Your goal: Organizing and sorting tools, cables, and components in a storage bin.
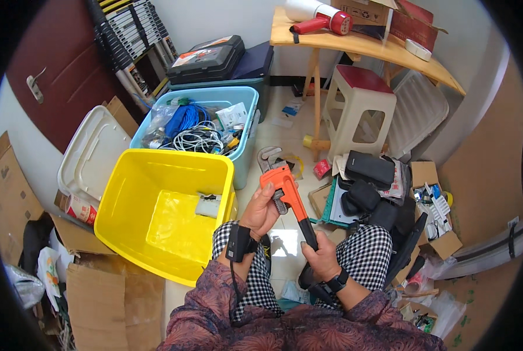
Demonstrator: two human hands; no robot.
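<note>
An orange pipe wrench (289, 196) with a grey metal jaw and a black handle end is held up over my lap. My left hand (260, 213) is closed around its upper part, near the adjusting nut, with the thumb up on the orange body. Lower down, my right hand (323, 258) grips the black end of the handle, thumb along it. The wrench leans, its jaw pointing up and away to the left. Left of my hands is a yellow bin (127, 193), with a grey-white piece (209, 205) inside against its right wall.
Behind the yellow bin stands a light blue bin (247, 126) full of cables. Black cases (369, 169) and an open carton (434, 210) lie to the right. A stool (361, 111) and a wooden table (296, 36) with a megaphone (323, 22) are farther off. Cardboard (103, 304) lies at left.
</note>
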